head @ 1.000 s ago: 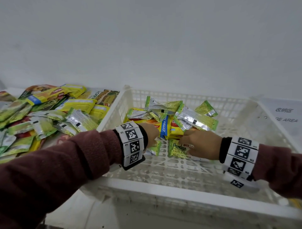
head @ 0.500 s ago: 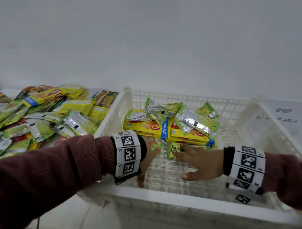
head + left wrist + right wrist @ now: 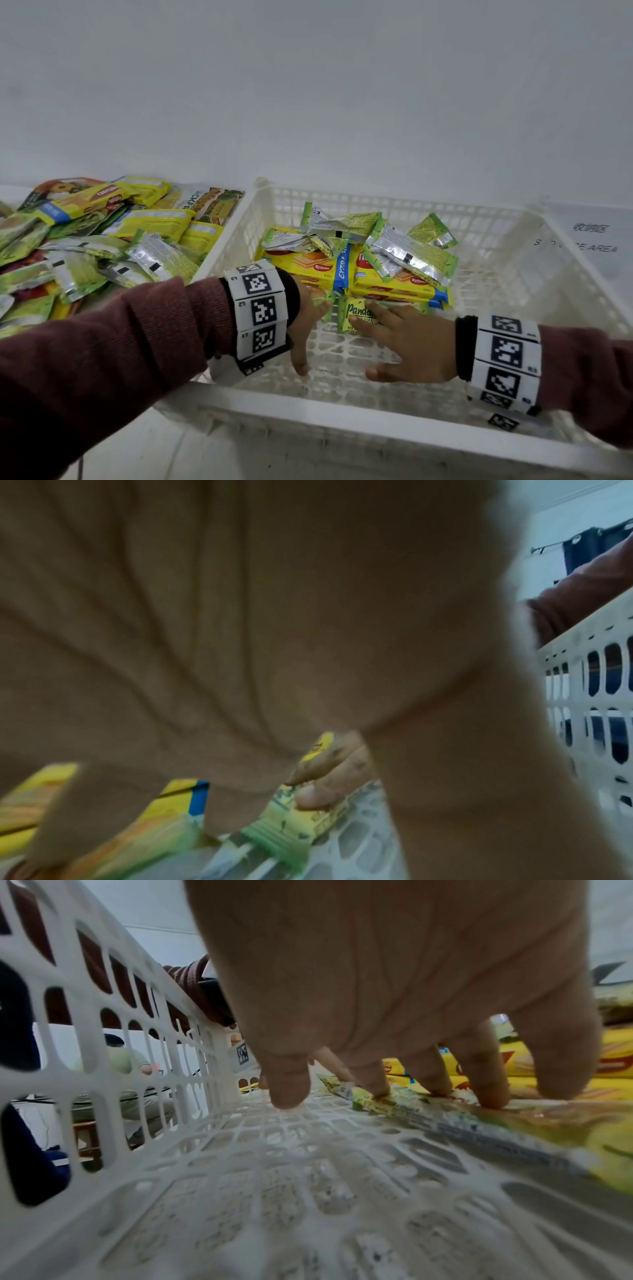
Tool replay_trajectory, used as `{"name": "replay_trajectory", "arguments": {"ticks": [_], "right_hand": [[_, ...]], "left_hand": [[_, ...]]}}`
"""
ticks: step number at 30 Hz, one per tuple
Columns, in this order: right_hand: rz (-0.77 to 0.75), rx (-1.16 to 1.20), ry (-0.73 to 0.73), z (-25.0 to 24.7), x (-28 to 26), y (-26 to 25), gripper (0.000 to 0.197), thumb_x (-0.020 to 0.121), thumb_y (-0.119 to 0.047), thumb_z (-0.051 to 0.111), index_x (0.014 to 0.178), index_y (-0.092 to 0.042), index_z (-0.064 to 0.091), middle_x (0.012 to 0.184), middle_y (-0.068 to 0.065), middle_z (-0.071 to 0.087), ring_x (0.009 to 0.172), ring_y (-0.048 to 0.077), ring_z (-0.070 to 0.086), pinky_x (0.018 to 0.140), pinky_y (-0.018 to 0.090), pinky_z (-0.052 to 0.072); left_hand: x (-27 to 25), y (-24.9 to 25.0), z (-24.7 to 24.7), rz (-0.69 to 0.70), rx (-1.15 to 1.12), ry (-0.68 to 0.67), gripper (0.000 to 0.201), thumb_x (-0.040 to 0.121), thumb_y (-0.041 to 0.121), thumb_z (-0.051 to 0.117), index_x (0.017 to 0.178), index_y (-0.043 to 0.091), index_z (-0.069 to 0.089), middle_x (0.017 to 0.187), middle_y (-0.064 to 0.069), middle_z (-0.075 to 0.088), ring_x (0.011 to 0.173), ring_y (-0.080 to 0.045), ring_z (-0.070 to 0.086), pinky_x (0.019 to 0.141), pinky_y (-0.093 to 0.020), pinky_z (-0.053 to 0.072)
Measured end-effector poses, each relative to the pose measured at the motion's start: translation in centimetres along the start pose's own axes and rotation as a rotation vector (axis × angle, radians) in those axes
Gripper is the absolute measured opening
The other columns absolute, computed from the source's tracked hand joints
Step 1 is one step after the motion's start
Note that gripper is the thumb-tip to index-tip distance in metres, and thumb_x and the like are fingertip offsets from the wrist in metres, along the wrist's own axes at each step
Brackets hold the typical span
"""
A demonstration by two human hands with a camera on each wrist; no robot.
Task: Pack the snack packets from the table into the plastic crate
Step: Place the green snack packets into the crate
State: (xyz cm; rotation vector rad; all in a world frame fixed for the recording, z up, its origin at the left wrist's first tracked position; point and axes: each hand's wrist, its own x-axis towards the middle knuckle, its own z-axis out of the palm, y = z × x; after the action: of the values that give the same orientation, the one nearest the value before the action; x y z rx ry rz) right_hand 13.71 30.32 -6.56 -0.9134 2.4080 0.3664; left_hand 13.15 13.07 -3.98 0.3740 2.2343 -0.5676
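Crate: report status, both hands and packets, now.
Both hands in the crate. Right hand open, fingers flat on the Pandan packet. Left hand open beside the yellow packs. Pile on the table unpacked. Nothing in the way.

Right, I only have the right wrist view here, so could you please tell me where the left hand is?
Observer: Inside the crate too; the left hand reaches, open, to the yellow wafer packs.
Operator: Is anything on top of those packs?
Observer: Yes, several silver-green sachets lie across them.
Operator: Are packets left on the table?
Observer: Yes, a pile of packets lies left of the crate.
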Motion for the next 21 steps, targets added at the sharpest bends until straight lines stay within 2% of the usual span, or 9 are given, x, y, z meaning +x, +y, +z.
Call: {"name": "replay_trajectory", "arguments": {"ticks": [4,7,10,12,15,17,18,20,21], "right_hand": [[0.000,0.044,-0.005,0.0,0.5,-0.2,0.077,0.091,-0.060,0.033,0.147,-0.032,-0.011,0.155,0.007,-0.021,0.144,0.033,-0.006,0.116,0.048,0.007],[0.004,0.046,-0.022,0.3,1.3,0.0,0.080,0.090,-0.061,0.034,0.146,-0.032,-0.016,0.154,0.006,-0.023,0.144,0.035,-0.007,0.115,0.053,0.010],[0.020,0.009,-0.010,0.6,1.9,-0.1,0.083,0.089,-0.062,0.035,0.146,-0.030,-0.016,0.155,0.007,-0.021,0.144,0.036,-0.004,0.114,0.054,0.012],[0.000,-0.001,0.007,0.2,1.7,-0.3,0.080,0.091,-0.060,0.034,0.147,-0.027,-0.012,0.156,0.010,-0.014,0.144,0.035,0.001,0.115,0.051,0.015],[-0.068,0.058,0.110,-2.0,0.8,0.2,0.070,0.095,-0.047,0.038,0.149,-0.020,0.004,0.155,0.013,0.014,0.141,0.029,0.022,0.113,0.042,0.025],[-0.057,0.181,0.227,-4.0,0.3,1.3,0.060,0.094,-0.034,0.048,0.146,-0.020,0.021,0.139,0.013,0.040,0.123,0.027,0.045,0.103,0.038,0.039],[-0.041,0.218,0.303,-4.9,0.1,1.9,0.054,0.093,-0.029,0.051,0.142,-0.020,0.030,0.129,0.010,0.048,0.114,0.025,0.050,0.096,0.036,0.043],[0.040,0.223,0.450,-6.5,-0.1,3.2,0.043,0.091,-0.025,0.056,0.131,-0.018,0.044,0.119,0.007,0.053,0.107,0.023,0.053,0.085,0.029,0.042],[0.096,0.218,0.507,-7.1,0.0,3.7,0.040,0.090,-0.027,0.057,0.128,-0.016,0.047,0.118,0.006,0.053,0.107,0.023,0.052,0.083,0.028,0.039]], "left_hand": [[-0.1,0.1,0.1,0.010,0.015,0.019,0.107,0.079,0.055,0.062,0.149,0.013,-0.008,0.156,-0.013,0.013,0.139,-0.028,0.028,0.110,-0.040,0.029],[-0.6,0.9,0.5,0.002,0.095,0.067,0.106,0.082,0.052,0.061,0.149,0.011,-0.010,0.156,-0.015,0.008,0.138,-0.031,0.027,0.107,-0.041,0.028],[-0.8,1.5,0.8,-0.016,0.093,0.096,0.109,0.080,0.053,0.062,0.148,0.010,-0.012,0.156,-0.017,0.001,0.140,-0.035,0.022,0.110,-0.044,0.024],[-0.9,1.4,0.5,-0.010,0.063,0.080,0.104,0.081,0.053,0.061,0.149,0.010,-0.006,0.156,-0.017,0.009,0.138,-0.033,0.027,0.108,-0.042,0.029],[-1.2,0.5,-0.8,0.025,-0.039,0.102,0.085,0.085,0.052,0.055,0.148,0.010,0.017,0.150,-0.012,0.029,0.133,-0.027,0.038,0.104,-0.037,0.035],[-1.4,-0.7,-2.1,0.035,-0.165,0.202,0.067,0.090,0.047,0.051,0.141,0.008,0.034,0.142,-0.011,0.042,0.124,-0.025,0.045,0.100,-0.035,0.037],[-1.5,-1.3,-2.7,0.035,-0.221,0.290,0.057,0.091,0.043,0.051,0.134,0.006,0.044,0.132,-0.011,0.051,0.112,-0.024,0.050,0.093,-0.033,0.040],[-1.5,-2.5,-3.8,0.014,-0.310,0.507,0.039,0.092,0.032,0.053,0.114,0.001,0.058,0.107,-0.010,0.057,0.091,-0.021,0.050,0.078,-0.030,0.040],[-1.4,-3.0,-4.2,-0.011,-0.343,0.606,0.031,0.091,0.027,0.055,0.107,0.002,0.060,0.101,-0.009,0.054,0.088,-0.021,0.049,0.076,-0.030,0.041]]}}
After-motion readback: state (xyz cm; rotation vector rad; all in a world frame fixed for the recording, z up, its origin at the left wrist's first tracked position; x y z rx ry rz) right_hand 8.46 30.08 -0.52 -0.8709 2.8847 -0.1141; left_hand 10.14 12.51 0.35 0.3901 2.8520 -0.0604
